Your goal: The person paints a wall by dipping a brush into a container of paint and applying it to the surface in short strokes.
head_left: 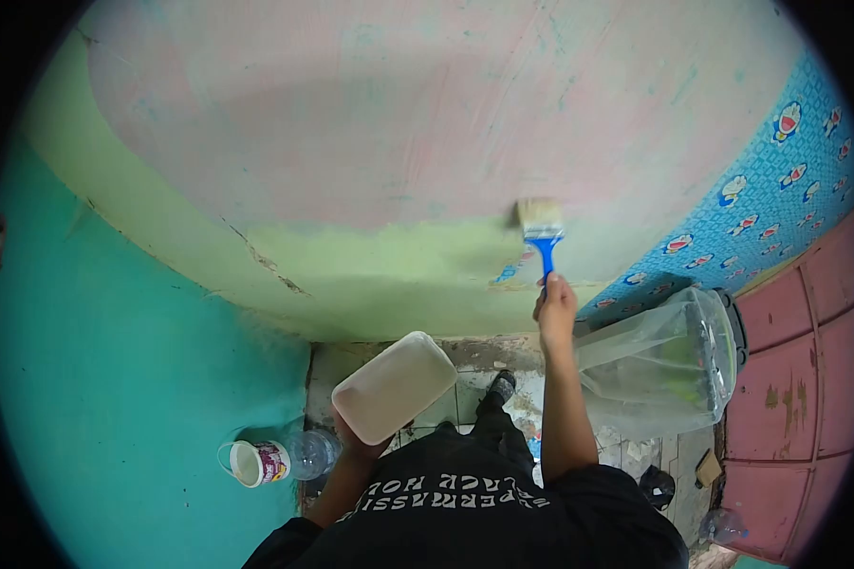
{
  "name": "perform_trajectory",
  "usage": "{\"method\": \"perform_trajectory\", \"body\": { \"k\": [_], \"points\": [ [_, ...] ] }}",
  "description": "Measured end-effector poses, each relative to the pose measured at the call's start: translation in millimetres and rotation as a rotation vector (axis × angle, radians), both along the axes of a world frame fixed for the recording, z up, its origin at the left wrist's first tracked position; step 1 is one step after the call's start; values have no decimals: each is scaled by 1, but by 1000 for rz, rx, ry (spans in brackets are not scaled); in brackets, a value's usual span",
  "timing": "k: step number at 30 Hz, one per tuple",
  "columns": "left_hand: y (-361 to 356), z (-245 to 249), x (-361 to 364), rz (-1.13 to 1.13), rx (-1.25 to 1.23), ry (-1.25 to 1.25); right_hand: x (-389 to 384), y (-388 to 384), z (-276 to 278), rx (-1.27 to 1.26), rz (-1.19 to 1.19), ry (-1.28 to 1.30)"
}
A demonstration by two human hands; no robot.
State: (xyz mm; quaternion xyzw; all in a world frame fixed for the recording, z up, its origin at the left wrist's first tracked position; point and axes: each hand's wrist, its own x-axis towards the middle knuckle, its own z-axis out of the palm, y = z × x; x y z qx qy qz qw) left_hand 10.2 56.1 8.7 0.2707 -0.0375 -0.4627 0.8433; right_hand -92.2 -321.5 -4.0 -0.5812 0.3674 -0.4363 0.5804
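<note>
My right hand [557, 308] grips the blue handle of a paintbrush [542, 228], its pale bristles against the wall [417, 142]. Whitish-pink coating covers the upper wall, with yellow-green paint showing in a band below it. A small patch of blue wallpaper [510, 272] shows just left of the brush handle. Low on the left, my left hand [356, 438] holds a white rectangular tub [396, 387] from beneath. Most of those fingers are hidden under the tub, and its inside looks pale.
Plastic sheeting covers a bin-like container [678, 365] at right, beside blue cartoon wallpaper [731, 213] and a pink door [778, 398]. A small white bucket [259, 464] and a clear plastic bottle [312, 453] are at lower left by the teal wall [133, 341]. Tiles [470, 394] cover the floor.
</note>
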Motion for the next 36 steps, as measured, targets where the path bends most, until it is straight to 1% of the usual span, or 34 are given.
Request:
{"method": "perform_trajectory", "body": {
  "k": [1, 2, 3, 6, 9, 12, 15, 17, 18, 19, 20, 21, 23, 24, 26, 27, 30, 33, 34, 35, 36],
  "points": [
    [-1, 4, 0, 9, -11, 35, 4, -2, -39, 9, -9, 21],
    [-5, 10, -2, 14, -23, 68, 8, 1, -75, 118, -24, 52],
    [-8, 14, -1, 17, -35, 100, 11, 2, -95, 227, -39, 83],
    [-4, 14, -3, 41, -8, 235, 8, 4, -90, 504, 25, 286],
    [-3, -1, 0, -22, 189, -437, 3, -7, -99, 456, -1, 425],
    [-9, 14, 0, -12, 220, -458, 0, -12, -72, 477, -2, 464],
    [4, -33, 8, -17, -118, 64, 5, -17, -23, 191, -82, 413],
    [5, -25, 6, -5, -116, 33, 1, -13, 36, 113, -93, 289],
    [5, -17, 5, -3, -111, 17, -3, -6, 60, 137, -84, 240],
    [3, -3, 1, 25, 5, -221, -6, 0, 80, 159, -78, 187],
    [-1, 14, -5, 50, 119, -460, -8, 3, 89, 180, -72, 133],
    [-3, 23, -8, 75, 233, -700, -8, 0, 72, 124, -81, 115],
    [-1, 16, -9, 123, 329, -814, -3, -6, 8, 13, -96, 80],
    [0, 11, -9, 148, 378, -869, -1, -5, -16, 97, -28, 45],
    [7, -3, -3, 29, 68, -213, 0, -21, -103, 117, 2, 195],
    [11, -11, -1, -25, -84, 118, -4, -25, -128, 130, 19, 271],
    [24, -36, 0, 42, -23, 155, -16, -12, -126, 435, 19, 527],
    [20, -34, -1, 25, 44, -21, -11, -17, -126, 482, 44, 579],
    [18, -34, -2, 20, 65, -78, -5, -17, -114, 414, 7, 475],
    [17, -33, -2, 17, 87, -137, 4, -13, -87, 346, -28, 371],
    [18, -33, -3, 14, 112, -194, 9, -9, -48, 321, -42, 278]
  ]
}}
